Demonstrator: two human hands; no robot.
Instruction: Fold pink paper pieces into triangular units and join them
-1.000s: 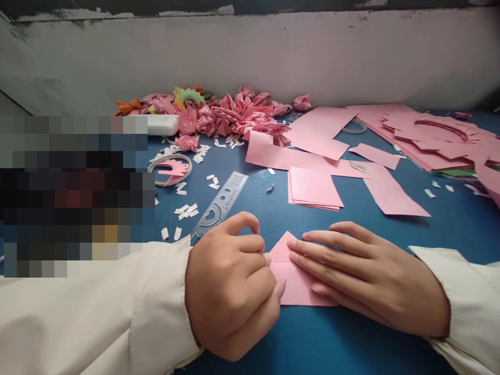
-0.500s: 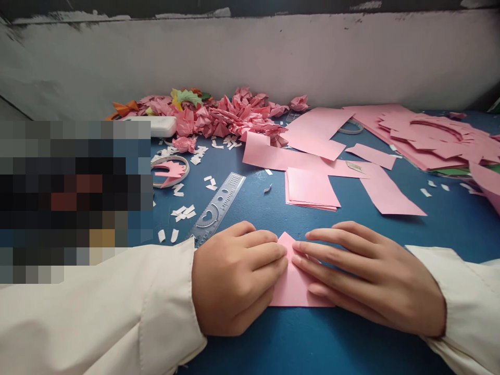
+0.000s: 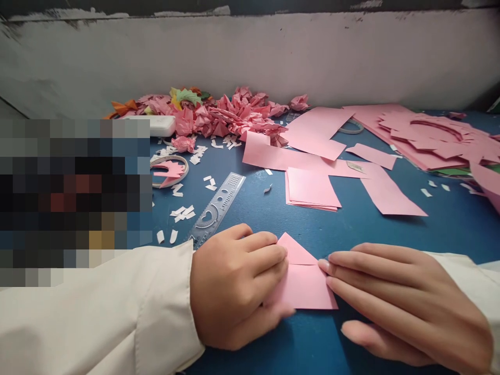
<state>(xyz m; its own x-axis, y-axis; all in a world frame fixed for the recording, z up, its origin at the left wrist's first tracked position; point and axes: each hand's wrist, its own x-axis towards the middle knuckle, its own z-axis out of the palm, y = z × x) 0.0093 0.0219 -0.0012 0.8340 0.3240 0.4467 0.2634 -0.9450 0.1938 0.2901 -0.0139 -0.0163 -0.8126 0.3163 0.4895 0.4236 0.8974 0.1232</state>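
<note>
A small pink sheet of paper (image 3: 310,286) lies on the blue table, with its top corner folded into a triangular point. My left hand (image 3: 238,286) covers its left side; the curled fingers press on it near the peak and the thumb reaches to its lower edge. At the paper's right edge, my right hand (image 3: 410,302) has its fingers stretched out, fingertips at the folded corner and thumb apart. A clear plastic ruler (image 3: 216,208) lies just beyond my left hand.
Beyond the hands lie a stack of pink squares (image 3: 312,187) and larger pink sheets (image 3: 390,190). Crumpled pink paper (image 3: 234,117) is heaped along the wall, near a tape roll (image 3: 186,169) and white scraps (image 3: 182,212). A zigzag-edged pink paper ring (image 3: 437,130) sits at right.
My right hand has slid right and toward me, from the paper's middle to its right edge, uncovering the folded flap. My left thumb now shows at the lower edge.
</note>
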